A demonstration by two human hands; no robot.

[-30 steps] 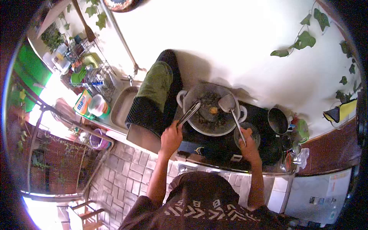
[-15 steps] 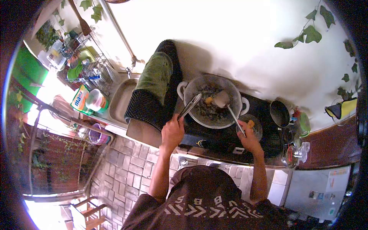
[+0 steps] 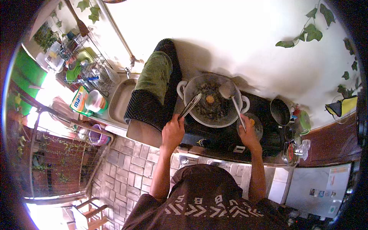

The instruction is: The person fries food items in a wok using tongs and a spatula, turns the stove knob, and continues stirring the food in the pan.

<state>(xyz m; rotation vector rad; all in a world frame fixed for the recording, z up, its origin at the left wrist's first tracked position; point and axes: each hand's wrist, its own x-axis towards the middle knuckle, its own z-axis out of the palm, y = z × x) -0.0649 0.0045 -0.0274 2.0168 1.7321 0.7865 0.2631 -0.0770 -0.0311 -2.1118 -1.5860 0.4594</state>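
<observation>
1. Left hand: fingers wrapped round metal tongs, which slant forward and right over the pot's near-left rim.
2. Right hand: clamped on the handle of a metal turner, which slants forward and left, its flat head over the pot's right side. My hands are well apart, one either side.
3. Glass dish just by the right hand, an orange bit in it.
4. Pot: ahead of and between my hands, on the black stove. Round, so no long axis; its side handles lie left and right.
5. Orange piece: in the pot, among dark contents, near the middle. Forward-right of my left hand, forward-left of my right; neither hand clearly nearer. Tongs' tips sit closer to it than the turner head. Contact with the tools: none seen.
6. Beyond: small black pan right, rolled green cloth left, white wall behind.
</observation>
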